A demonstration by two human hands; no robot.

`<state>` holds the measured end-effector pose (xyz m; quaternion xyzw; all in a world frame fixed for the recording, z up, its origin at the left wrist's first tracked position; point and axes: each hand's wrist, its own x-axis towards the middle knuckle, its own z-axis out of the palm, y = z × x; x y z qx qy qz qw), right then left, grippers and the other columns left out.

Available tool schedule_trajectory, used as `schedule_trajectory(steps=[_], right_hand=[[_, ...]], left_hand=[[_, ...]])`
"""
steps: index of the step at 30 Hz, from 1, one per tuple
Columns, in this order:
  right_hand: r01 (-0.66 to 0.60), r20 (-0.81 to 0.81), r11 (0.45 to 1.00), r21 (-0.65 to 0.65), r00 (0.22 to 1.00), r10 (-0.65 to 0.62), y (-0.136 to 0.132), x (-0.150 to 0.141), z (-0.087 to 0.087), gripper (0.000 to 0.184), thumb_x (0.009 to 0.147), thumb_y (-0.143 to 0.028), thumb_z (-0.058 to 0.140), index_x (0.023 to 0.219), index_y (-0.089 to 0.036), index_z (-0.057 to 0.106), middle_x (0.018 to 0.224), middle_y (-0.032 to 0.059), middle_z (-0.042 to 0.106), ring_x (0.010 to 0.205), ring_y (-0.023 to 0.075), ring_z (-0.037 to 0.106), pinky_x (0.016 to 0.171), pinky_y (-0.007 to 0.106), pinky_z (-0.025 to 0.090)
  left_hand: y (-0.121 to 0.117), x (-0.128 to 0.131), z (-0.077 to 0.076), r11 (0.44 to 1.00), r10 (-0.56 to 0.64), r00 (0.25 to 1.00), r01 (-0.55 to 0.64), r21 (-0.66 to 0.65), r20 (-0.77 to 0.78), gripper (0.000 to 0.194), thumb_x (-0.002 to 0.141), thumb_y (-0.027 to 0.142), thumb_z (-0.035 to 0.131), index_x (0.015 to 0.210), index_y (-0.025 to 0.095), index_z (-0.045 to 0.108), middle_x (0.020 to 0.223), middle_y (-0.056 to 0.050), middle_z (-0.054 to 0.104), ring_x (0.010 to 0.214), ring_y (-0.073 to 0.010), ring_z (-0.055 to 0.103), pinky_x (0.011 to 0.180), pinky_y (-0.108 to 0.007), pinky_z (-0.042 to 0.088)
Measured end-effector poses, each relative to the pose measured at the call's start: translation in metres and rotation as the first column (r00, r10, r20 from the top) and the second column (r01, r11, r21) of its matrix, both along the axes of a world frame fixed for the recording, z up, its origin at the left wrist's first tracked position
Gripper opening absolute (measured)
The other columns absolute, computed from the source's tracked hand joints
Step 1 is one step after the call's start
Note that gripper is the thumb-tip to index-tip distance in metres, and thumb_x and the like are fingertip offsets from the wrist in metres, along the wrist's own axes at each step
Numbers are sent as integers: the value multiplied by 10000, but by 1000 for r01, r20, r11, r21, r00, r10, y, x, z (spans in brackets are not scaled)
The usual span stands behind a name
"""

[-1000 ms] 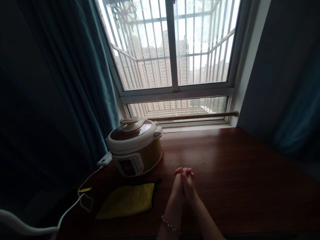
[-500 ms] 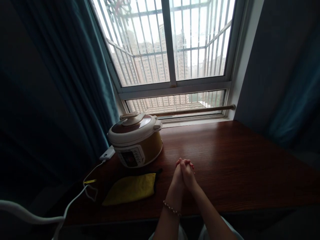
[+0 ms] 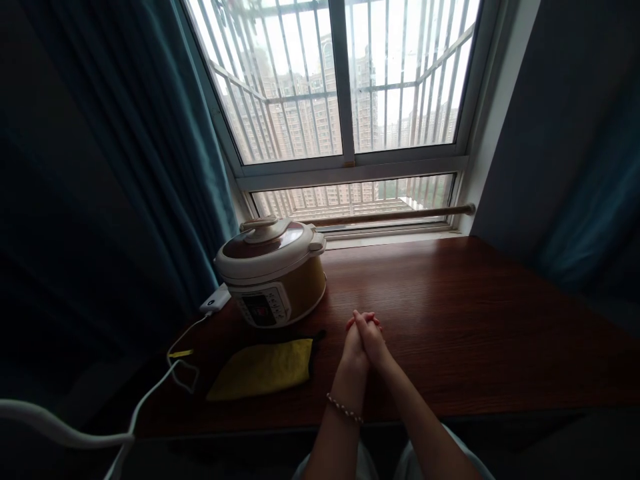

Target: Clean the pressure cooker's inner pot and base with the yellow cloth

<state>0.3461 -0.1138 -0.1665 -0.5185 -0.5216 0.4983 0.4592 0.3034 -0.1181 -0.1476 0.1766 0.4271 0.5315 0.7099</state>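
Observation:
Over the brown wooden tabletop, my left hand (image 3: 353,344) and my right hand (image 3: 371,338) are clasped together with their fingers interlaced. Both are closed, and no object shows between them. A beaded bracelet (image 3: 345,409) circles my left wrist. To the left of my hands lies a folded yellow cloth (image 3: 265,368) with a dark edge. Behind the cloth stands a white and gold electric pressure cooker (image 3: 273,273), its lid on and its control panel facing me.
A white power strip (image 3: 216,299) sits left of the cooker, its white cable (image 3: 150,399) running along the table's left side. The wooden table (image 3: 475,320) reaches back to a barred window (image 3: 345,167). Blue curtains (image 3: 165,153) hang at the left.
The view has tilted slightly, so the cooker and cloth appear a little higher. My clasped hands appear slightly further left and higher, still joined.

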Motion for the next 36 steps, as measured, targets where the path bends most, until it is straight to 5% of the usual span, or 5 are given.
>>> schedule_trajectory(steps=[36], right_hand=[[-72, -32, 997, -11, 997, 71, -1, 4, -3, 573, 817, -636, 371, 708, -181, 702, 701, 57, 645, 829, 207, 616, 846, 283, 406]], left_hand=[[-1, 6, -5, 987, 132, 986, -121, -101, 102, 143, 643, 216, 659, 607, 141, 542, 561, 14, 552, 506, -95, 526, 506, -212, 428]])
